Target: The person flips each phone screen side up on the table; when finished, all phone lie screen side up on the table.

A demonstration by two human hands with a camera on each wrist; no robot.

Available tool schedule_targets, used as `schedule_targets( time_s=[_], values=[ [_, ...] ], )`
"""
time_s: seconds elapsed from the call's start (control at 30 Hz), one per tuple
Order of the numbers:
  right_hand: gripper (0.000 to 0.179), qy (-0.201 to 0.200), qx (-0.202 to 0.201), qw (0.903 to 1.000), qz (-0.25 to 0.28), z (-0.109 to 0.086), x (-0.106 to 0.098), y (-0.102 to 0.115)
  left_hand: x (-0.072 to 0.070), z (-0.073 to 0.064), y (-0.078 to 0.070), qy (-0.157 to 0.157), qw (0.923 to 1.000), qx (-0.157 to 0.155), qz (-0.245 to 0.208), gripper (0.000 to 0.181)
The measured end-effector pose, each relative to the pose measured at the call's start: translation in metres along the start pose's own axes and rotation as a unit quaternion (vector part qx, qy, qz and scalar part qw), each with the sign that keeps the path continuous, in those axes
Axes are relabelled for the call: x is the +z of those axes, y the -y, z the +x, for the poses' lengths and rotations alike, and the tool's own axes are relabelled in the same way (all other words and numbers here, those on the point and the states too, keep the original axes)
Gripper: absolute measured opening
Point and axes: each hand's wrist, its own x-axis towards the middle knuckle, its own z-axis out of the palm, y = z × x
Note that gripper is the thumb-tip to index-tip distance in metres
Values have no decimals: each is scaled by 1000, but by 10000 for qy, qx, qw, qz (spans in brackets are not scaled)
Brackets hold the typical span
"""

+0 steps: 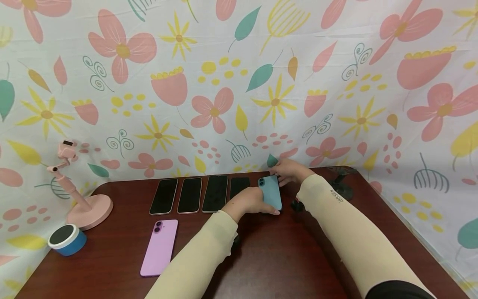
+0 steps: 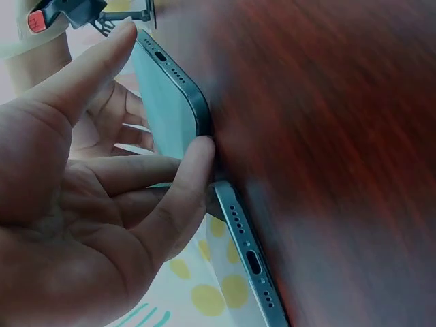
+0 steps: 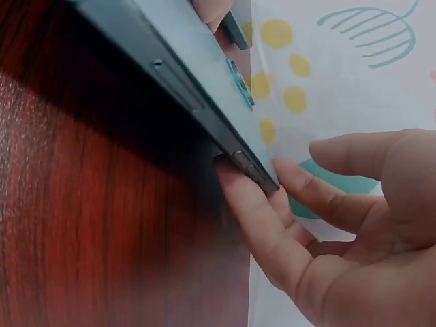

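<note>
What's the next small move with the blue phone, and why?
Probably a gentle nudge to square the blue phone up with the row of four dark-faced phones: it sits just off the row's right end, the left hand spans its near end, and the right hand touches its far corner, so both hands can steer it.

Light-blue phone (image 1: 274, 196): back face up, paired camera lenses (image 1: 261, 182) at its far-left corner, charging-port edge on the near side. Located toward the back of the desk (image 1: 284, 249), just right of a dark-screened phone (image 1: 238, 184); fingers (image 3: 253, 201) touch its far-right corner.
</note>
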Motion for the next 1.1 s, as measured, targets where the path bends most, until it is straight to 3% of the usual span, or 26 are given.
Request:
schedule_targets(
  time_s=[0.43,0.77,1.1],
  values=[
    [39,71,-97,9996,246,-7,-5,-4,3,-3,-10,-218,9995,-165,-166,91],
    [41,141,23,9980,608,-7,-5,-8,2,-5,-6,-211,9995,-75,-229,83],
    [45,202,-29,9972,715,-10,-5,3,-4,-14,-1,-198,9918,-178,-1251,52]
  ],
)
